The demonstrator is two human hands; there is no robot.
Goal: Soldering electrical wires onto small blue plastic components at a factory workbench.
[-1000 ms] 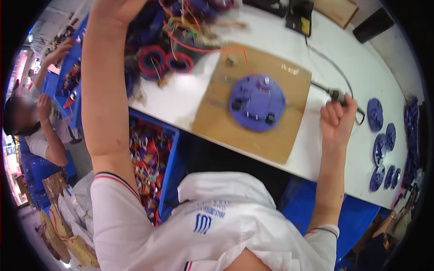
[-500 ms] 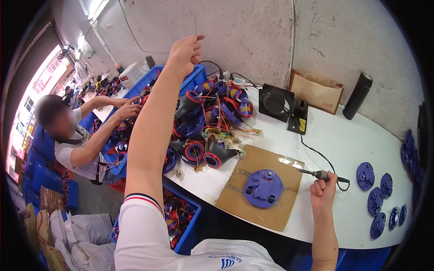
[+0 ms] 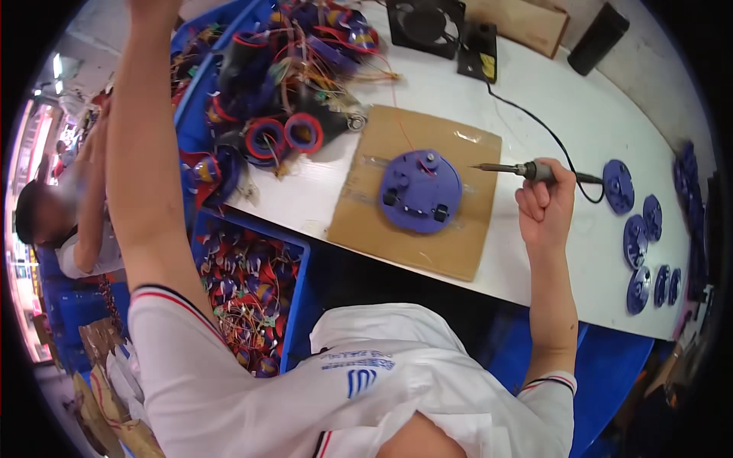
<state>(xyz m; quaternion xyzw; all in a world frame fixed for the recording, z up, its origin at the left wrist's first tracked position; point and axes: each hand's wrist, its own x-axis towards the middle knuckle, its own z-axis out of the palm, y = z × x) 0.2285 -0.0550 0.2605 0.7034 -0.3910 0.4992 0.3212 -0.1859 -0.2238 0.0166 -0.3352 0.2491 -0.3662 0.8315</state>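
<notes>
My right hand [image 3: 546, 200] grips a soldering iron [image 3: 531, 171], its tip pointing left beside a purple round plastic base [image 3: 414, 183] with black wheels, small parts and a thin red wire. The base lies on a taped cardboard sheet [image 3: 463, 250]. My left forearm [image 3: 141, 168] reaches up the left side to the top edge; the hand itself is out of view. Near that arm is a heap of purple, red and black plastic parts with tangled wires [image 3: 304, 131].
White table [image 3: 588, 282] holds several purple bases [image 3: 635, 241], a black fan [image 3: 425, 27], a black stand [image 3: 478, 52] with cord, a cardboard box [image 3: 519, 19] and black cylinder [image 3: 598, 38]. Blue bins [image 3: 294, 305] sit below and left. A co-worker [image 3: 72, 229] works at far left.
My right hand, with the iron, has lifted toward the purple base. My left hand, raised high half a second ago, is now out of frame. The camera's view has tilted down again.
</notes>
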